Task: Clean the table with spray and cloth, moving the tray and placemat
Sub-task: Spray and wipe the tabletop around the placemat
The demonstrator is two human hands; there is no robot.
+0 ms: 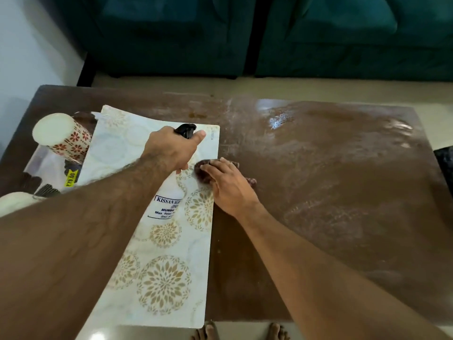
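Our right hand [226,186] pressing flat on the dark cloth [204,174] mid-tabletop beside the placemat [159,266], our left hand [171,150] fingers closed round the spray bottle [169,202], tray [49,168] with patterned cups [63,136] at the table's [343,192] left edge

My left arm hides half the bottle [169,200] label; the cloth [203,173] sits mostly under my right hand [229,186].

A dark teal sofa [245,35] of two sections stands beyond the brown surface [343,192]. Pale beige floor [294,88] runs between them. A white wall [27,45] rises at left.
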